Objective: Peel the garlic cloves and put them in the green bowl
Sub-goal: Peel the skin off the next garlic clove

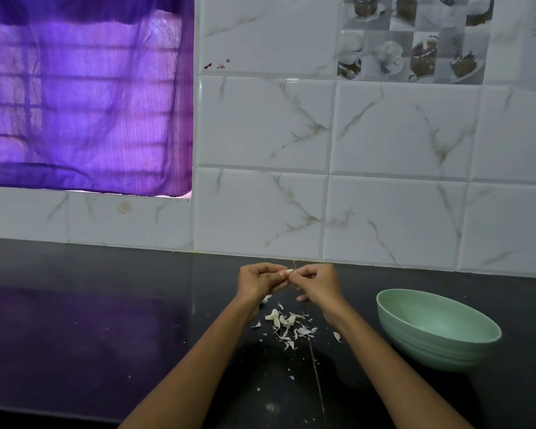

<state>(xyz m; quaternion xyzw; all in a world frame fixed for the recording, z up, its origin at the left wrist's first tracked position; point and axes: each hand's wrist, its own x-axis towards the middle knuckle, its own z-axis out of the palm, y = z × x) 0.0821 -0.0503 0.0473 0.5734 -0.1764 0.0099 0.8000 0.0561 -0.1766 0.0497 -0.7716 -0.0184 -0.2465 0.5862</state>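
At far left I see a purple curtain (84, 97) above the dark worktop (75, 335). My left hand (258, 281) and right hand (317, 283) meet, fingers of both pinching one garlic clove (290, 271), mostly hidden between them. Cloves and peels (287, 326) lie below, hard to separate. The green bowl (437, 329) sits right; I see nothing inside.

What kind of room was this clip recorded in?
Most likely a home kitchen. A dark stone countertop runs under a marble-look tiled wall with decorative cup-and-cake tiles, and a purple curtain covers a window. Garlic skins lie beside a green bowl.
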